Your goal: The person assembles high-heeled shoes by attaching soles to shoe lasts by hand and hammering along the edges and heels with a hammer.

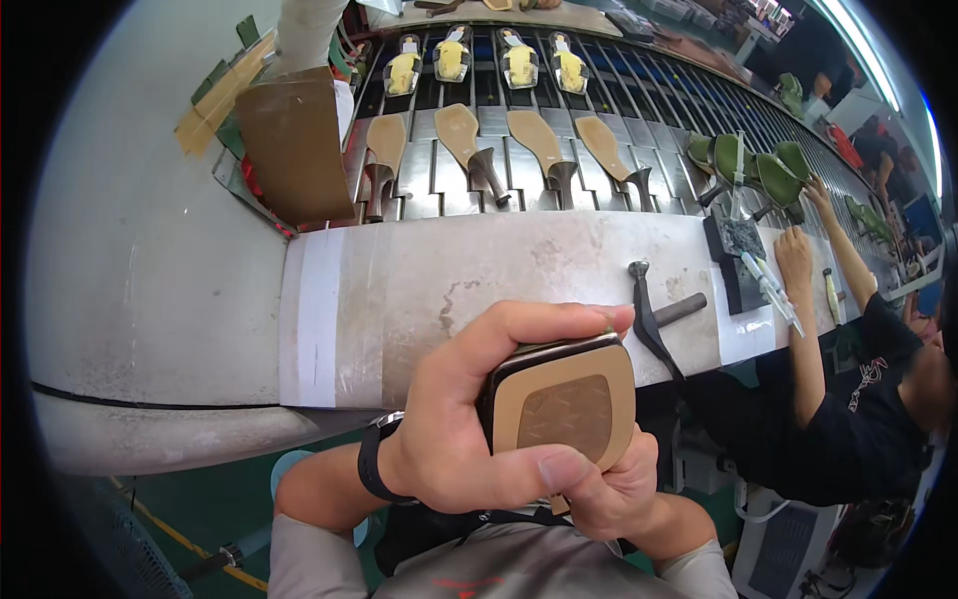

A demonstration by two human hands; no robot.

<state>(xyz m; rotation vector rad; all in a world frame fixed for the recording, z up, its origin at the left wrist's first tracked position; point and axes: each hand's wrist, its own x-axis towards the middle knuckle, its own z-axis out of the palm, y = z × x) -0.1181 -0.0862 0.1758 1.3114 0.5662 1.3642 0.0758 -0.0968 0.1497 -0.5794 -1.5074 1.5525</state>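
Note:
In front of my chest I hold a shoe (569, 399) with its tan sole turned up; a brown textured patch fills the middle and a dark edge runs round it. My left hand (449, 419) is closed round its left side, fingers over the far edge and thumb across the sole. Below, my right hand (619, 494) is closed on the near end, its fingers partly hidden. The shoe's upper and heel are mostly out of sight. Beyond it on the bench (479, 270) lies a hammer (647, 309) with a dark head.
Several tan heeled soles (539, 140) and yellow-topped shoe parts (454, 58) line the roller conveyor (429, 190). A dark block (733, 262) and syringes (770, 290) lie at right. A co-worker (848, 399) there reaches toward green shoes (783, 175). Brown cardboard (291, 150) stands left.

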